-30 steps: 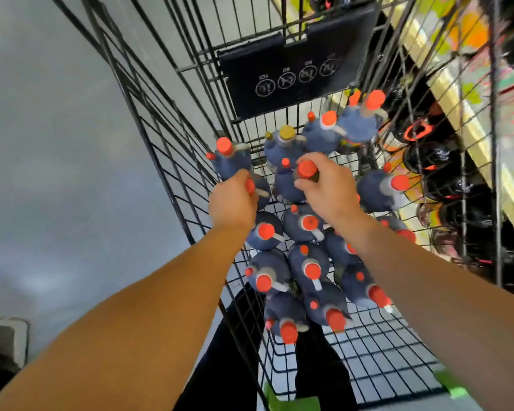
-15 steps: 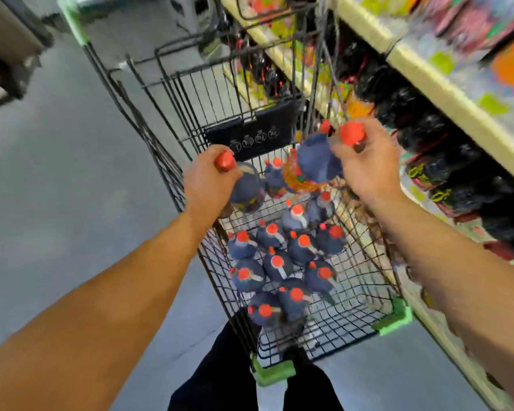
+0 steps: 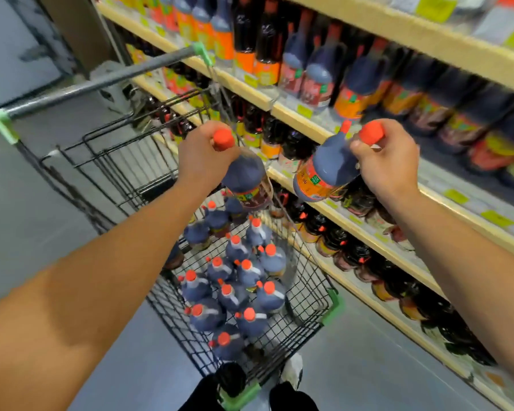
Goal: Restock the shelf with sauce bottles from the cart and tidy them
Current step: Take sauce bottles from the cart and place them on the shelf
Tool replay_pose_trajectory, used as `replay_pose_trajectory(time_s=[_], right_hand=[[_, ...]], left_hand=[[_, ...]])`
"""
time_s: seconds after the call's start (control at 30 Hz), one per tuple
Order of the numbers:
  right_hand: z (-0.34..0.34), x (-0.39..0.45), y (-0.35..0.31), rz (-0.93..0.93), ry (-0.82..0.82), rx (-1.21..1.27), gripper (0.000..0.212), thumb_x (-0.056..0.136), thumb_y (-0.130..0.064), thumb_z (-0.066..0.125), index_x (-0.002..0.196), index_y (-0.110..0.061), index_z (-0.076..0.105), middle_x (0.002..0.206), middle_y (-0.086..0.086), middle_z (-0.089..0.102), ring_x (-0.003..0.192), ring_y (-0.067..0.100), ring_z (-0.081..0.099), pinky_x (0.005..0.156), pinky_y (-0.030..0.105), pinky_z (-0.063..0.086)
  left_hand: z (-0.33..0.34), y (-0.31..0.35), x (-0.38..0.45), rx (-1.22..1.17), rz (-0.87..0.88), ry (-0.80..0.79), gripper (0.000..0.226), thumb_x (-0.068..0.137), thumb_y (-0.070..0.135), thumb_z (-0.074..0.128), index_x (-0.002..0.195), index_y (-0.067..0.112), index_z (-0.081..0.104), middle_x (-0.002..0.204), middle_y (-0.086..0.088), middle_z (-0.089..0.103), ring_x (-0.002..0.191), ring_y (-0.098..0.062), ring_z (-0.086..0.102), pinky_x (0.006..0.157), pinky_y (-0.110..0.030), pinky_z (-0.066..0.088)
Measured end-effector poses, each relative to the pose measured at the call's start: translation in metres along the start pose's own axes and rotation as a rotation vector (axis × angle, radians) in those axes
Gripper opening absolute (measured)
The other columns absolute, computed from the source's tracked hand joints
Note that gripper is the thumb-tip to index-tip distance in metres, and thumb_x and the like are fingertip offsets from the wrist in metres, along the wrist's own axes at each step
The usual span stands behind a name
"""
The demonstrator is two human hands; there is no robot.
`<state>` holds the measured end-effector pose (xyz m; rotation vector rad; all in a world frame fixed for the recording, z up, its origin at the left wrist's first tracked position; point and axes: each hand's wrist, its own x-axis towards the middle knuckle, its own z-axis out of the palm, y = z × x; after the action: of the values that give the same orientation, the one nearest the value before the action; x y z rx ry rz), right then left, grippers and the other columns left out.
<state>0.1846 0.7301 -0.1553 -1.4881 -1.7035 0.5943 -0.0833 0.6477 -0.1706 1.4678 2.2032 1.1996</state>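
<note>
My left hand (image 3: 204, 155) grips a dark sauce bottle (image 3: 248, 180) by its orange-capped neck, and the bottle hangs above the black wire cart (image 3: 306, 289). My right hand (image 3: 389, 161) holds a second dark sauce bottle (image 3: 327, 173) at its neck, tilted, in front of the wooden shelf (image 3: 306, 121) on the right. Several more orange-capped bottles (image 3: 238, 292) lie packed in the cart's basket below my hands.
The shelving unit on the right carries rows of dark bottles with orange and red labels on several levels. The cart's grey handle bar (image 3: 101, 84) with green ends crosses at upper left. Grey floor (image 3: 36, 209) lies to the left; my shoes (image 3: 291, 372) show at the bottom.
Both hands gripped bottle necks down in the cart, then lifted the two bottles up and out. The view has swung right toward the shelf, and the right bottle now is near the shelf's edge.
</note>
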Motion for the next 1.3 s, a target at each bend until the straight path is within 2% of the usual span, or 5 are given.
replay_pose_trajectory(time_s=[0.3,0.43,0.77,1.0,1.3], right_hand=[[-0.057,0.019,0.031,0.043,0.247,-0.080,0.024,0.077,-0.022,0.066,0.101,-0.019,0.062,0.086,-0.008,0.062,0.080,0.014,0.056,0.075,0.026,0.043],[-0.082,0.027,0.049,0.060,0.300,-0.109,0.023,0.078,-0.019,0.066,0.101,-0.018,0.062,0.087,-0.008,0.061,0.080,0.012,0.055,0.074,0.020,0.040],[-0.120,0.030,0.109,0.093,0.345,-0.100,0.021,0.078,-0.021,0.067,0.098,-0.021,0.061,0.085,-0.007,0.062,0.081,0.017,0.060,0.076,0.035,0.051],[-0.124,0.030,0.130,0.084,0.379,-0.059,0.021,0.079,-0.020,0.067,0.099,-0.020,0.061,0.087,-0.011,0.059,0.084,0.013,0.058,0.078,0.033,0.051],[-0.123,0.040,0.135,0.027,0.433,-0.035,0.021,0.080,-0.016,0.066,0.100,-0.016,0.061,0.080,-0.023,0.053,0.077,-0.002,0.051,0.070,0.007,0.039]], left_hand=[[0.070,0.062,0.045,-0.098,0.267,-0.075,0.026,0.074,0.025,0.071,0.097,0.014,0.066,0.085,-0.002,0.065,0.085,-0.027,0.061,0.079,-0.041,0.050],[0.103,0.091,0.055,-0.220,0.335,-0.057,0.024,0.073,0.023,0.073,0.094,0.014,0.066,0.076,0.001,0.061,0.072,-0.019,0.058,0.071,-0.035,0.049],[0.193,0.166,0.077,-0.449,0.299,-0.059,0.025,0.070,0.017,0.070,0.092,0.025,0.060,0.078,0.009,0.056,0.073,-0.010,0.054,0.075,-0.031,0.050],[0.232,0.170,0.087,-0.432,0.267,-0.038,0.025,0.071,0.019,0.069,0.092,0.028,0.059,0.080,0.014,0.059,0.081,-0.013,0.062,0.078,-0.037,0.054],[0.261,0.167,0.099,-0.343,0.352,-0.046,0.026,0.074,0.016,0.070,0.098,0.020,0.063,0.083,0.013,0.060,0.080,-0.010,0.059,0.076,-0.030,0.051]])
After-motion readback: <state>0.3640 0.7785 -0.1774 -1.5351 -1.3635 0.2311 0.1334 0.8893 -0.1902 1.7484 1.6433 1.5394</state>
